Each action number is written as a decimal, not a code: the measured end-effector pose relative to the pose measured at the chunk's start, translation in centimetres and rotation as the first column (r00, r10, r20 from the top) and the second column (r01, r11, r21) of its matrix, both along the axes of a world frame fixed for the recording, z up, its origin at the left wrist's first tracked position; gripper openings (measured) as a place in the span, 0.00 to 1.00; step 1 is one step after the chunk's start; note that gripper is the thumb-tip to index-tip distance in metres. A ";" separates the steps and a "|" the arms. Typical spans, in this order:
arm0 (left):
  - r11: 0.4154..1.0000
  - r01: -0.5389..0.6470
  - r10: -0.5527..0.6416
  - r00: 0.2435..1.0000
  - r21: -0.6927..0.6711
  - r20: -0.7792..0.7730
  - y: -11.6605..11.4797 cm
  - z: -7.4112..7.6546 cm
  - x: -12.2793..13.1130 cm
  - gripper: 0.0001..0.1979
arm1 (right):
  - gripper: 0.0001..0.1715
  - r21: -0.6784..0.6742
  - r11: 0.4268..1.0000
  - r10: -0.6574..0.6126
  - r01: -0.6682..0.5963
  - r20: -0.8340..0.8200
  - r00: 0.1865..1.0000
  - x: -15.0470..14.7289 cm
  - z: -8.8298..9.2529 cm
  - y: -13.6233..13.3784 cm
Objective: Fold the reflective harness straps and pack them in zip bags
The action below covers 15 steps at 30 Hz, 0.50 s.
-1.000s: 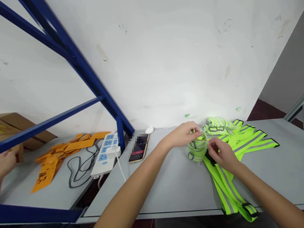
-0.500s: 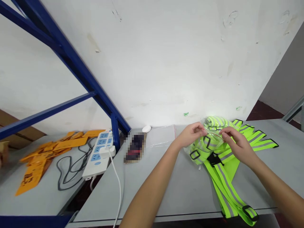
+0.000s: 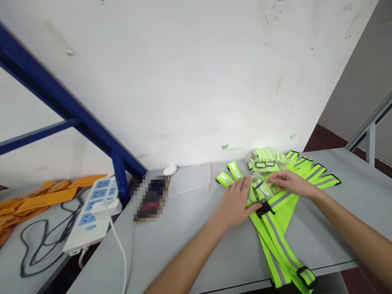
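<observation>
A clear zip bag (image 3: 263, 188) with a folded yellow-green reflective strap inside lies on the pile of straps. My left hand (image 3: 235, 200) rests flat over the bag's left side, fingers stretched and thumb apart near a black buckle (image 3: 265, 209). At the bag's red-lined right edge, my right hand (image 3: 286, 181) pinches with thumb and finger; the fingertips partly hide that edge. Loose reflective straps (image 3: 283, 245) with grey stripes run under the bag toward the front edge. Right behind my hands, more filled bags (image 3: 269, 157) are stacked against the wall.
Flat clear bags (image 3: 192, 179) lie on the grey table (image 3: 190, 237), beside a white oval object (image 3: 170, 170) and a pixelated item (image 3: 152, 199). Leftward are a power strip (image 3: 92, 208) with cables, a blue frame (image 3: 92, 126) and orange packets (image 3: 49, 198).
My left hand has gone from pinching the bag's opening to lying flat on it. The bag is now lower and flatter on the straps. The view has shifted right.
</observation>
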<state>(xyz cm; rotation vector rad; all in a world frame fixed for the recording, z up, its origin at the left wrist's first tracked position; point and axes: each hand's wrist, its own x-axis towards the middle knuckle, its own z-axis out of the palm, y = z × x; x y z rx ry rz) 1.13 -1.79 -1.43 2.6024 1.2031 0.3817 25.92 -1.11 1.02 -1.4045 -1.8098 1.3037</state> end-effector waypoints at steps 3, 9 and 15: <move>0.999 -0.017 0.016 1.000 0.049 0.011 -0.1 -0.9 0.1 0.41 | 0.24 -0.008 0.991 0.135 -0.135 -0.010 0.991 -0.8 0.3 0.3; 0.998 -0.030 0.025 0.996 0.058 0.084 -0.3 -1.4 0.1 0.43 | 0.24 -0.038 0.975 0.214 -0.217 -0.060 0.975 -1.7 0.0 0.5; 0.999 -0.030 0.027 0.974 0.010 0.224 -0.2 -1.8 -0.4 0.42 | 0.23 0.013 0.994 0.107 -0.106 -0.164 0.981 -2.6 -0.2 -0.3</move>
